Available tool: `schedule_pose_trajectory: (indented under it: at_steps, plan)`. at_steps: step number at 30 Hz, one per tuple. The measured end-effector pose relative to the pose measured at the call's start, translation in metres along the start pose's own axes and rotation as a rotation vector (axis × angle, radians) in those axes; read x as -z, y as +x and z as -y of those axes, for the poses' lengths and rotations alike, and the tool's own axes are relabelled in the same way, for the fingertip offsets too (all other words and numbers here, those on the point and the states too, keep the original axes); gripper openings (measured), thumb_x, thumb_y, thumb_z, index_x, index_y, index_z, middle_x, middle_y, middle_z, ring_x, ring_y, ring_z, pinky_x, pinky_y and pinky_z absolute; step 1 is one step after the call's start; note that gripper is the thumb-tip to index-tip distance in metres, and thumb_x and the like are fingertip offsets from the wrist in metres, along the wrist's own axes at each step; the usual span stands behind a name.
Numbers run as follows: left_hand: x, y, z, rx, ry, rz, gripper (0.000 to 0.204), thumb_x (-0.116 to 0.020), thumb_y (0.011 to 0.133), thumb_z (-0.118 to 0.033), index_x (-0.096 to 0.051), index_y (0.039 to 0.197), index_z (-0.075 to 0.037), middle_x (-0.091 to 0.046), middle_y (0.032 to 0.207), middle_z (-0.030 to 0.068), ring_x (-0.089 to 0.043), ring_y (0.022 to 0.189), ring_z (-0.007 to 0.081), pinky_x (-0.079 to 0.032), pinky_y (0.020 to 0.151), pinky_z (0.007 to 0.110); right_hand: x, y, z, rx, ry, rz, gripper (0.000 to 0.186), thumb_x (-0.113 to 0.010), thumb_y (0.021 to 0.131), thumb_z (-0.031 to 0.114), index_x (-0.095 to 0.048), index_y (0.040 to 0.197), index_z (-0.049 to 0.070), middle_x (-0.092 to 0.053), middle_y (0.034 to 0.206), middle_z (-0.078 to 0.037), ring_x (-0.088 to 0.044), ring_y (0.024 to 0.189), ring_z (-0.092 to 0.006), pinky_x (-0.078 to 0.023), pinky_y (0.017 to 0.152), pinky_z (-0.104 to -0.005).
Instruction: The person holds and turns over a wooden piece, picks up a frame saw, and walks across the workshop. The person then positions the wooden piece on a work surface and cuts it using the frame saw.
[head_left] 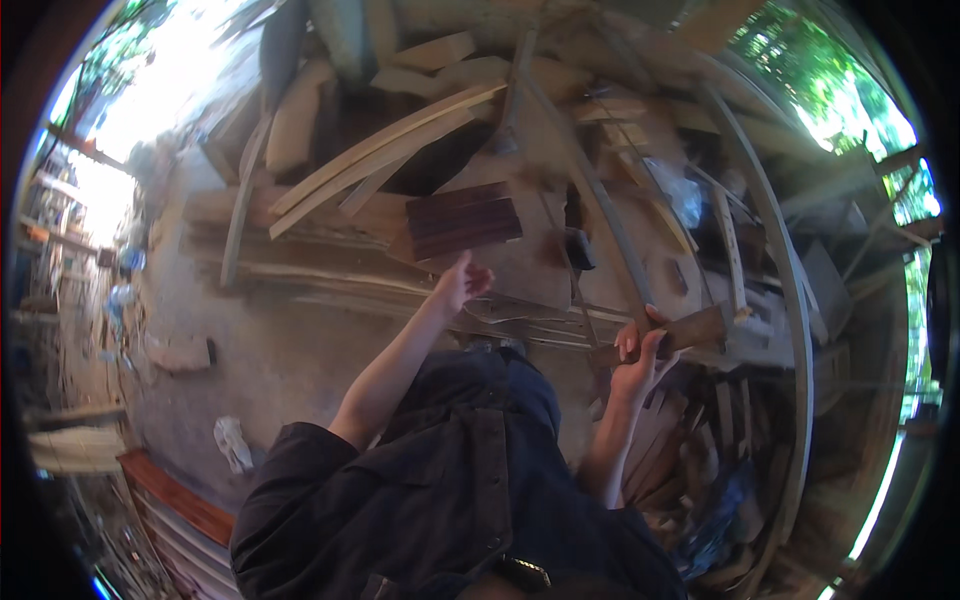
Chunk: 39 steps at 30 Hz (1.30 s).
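Observation:
My left hand [462, 282] is open, fingers apart and loosely bent, just below a dark brown rectangular board with lengthwise stripes [463, 220]. Nothing shows in that hand. My right hand [640, 362] grips a short brown piece of wood [695, 332], held crosswise at the lower right of the wood pile. A long grey timber [608, 215] slopes down from the top middle to just above that hand; whether the fingers touch it too is unclear. A small black object [578, 249] lies between the dark board and this timber.
Pale planks [380, 150] and offcuts are heaped ahead. A long leaning batten [795, 330] rises on my right, above scrap wood and blue plastic [715, 530]. A reddish-brown plank [175, 495] is at lower left, near a crumpled white item [233, 443] on the concrete floor [270, 360].

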<state>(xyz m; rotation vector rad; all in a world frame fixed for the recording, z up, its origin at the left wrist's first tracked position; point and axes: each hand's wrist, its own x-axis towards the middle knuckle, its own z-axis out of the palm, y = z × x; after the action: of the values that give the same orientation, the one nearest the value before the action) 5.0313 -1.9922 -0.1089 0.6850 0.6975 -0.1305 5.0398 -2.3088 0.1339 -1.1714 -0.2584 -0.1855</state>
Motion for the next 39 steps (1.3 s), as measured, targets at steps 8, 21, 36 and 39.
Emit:
schedule_pose_trajectory:
  at_steps: [8, 21, 36, 39]
  plan:
    - [-0.199, -0.113, 0.028, 0.102, 0.019, -0.142, 0.070, -0.039, 0.104, -0.067, -0.056, 0.131, -0.005, -0.070, 0.112, 0.0132, -0.067, 0.109, 0.0231, -0.053, 0.092, 0.039, -0.018, 0.032, -0.016, -0.083, 0.056, 0.045, 0.052, -0.063, 0.102, 0.048, -0.059, 0.123, 0.000, -0.049, 0.071, -0.003, -0.044, 0.059, -0.0112, -0.037, 0.056, -0.0265]
    - [-0.278, -0.065, 0.060, -0.163, -0.128, -0.391, 0.064, -0.024, 0.111, -0.056, -0.056, 0.083, -0.008, -0.055, 0.074, 0.0058, -0.052, 0.066, 0.0195, -0.046, 0.064, 0.039, -0.012, 0.049, -0.030, 0.078, 0.086, 0.241, 0.055, -0.057, 0.104, 0.049, -0.049, 0.135, 0.003, -0.054, 0.081, -0.008, -0.051, 0.074, -0.0165, -0.045, 0.071, -0.0325]
    - [-0.275, -0.022, 0.064, -0.680, 0.017, -0.436, 0.076, -0.021, 0.109, -0.063, -0.051, 0.066, -0.008, -0.051, 0.061, 0.0053, -0.051, 0.053, 0.0157, -0.042, 0.051, 0.033, 0.087, 0.076, -0.065, -0.240, -0.345, 0.717, 0.049, -0.055, 0.103, 0.048, -0.056, 0.108, 0.000, -0.059, 0.092, -0.009, -0.057, 0.093, -0.0211, -0.043, 0.093, -0.0381]
    - [-0.289, -0.030, 0.052, -0.507, 0.005, -0.375, 0.078, -0.020, 0.108, -0.063, -0.052, 0.065, -0.007, -0.052, 0.059, 0.0065, -0.053, 0.053, 0.0173, -0.045, 0.054, 0.035, 0.029, 0.084, -0.061, -0.093, 0.046, 0.489, 0.058, -0.044, 0.107, 0.055, -0.056, 0.082, 0.004, -0.048, 0.075, -0.003, -0.049, 0.079, -0.0189, -0.041, 0.082, -0.0366]
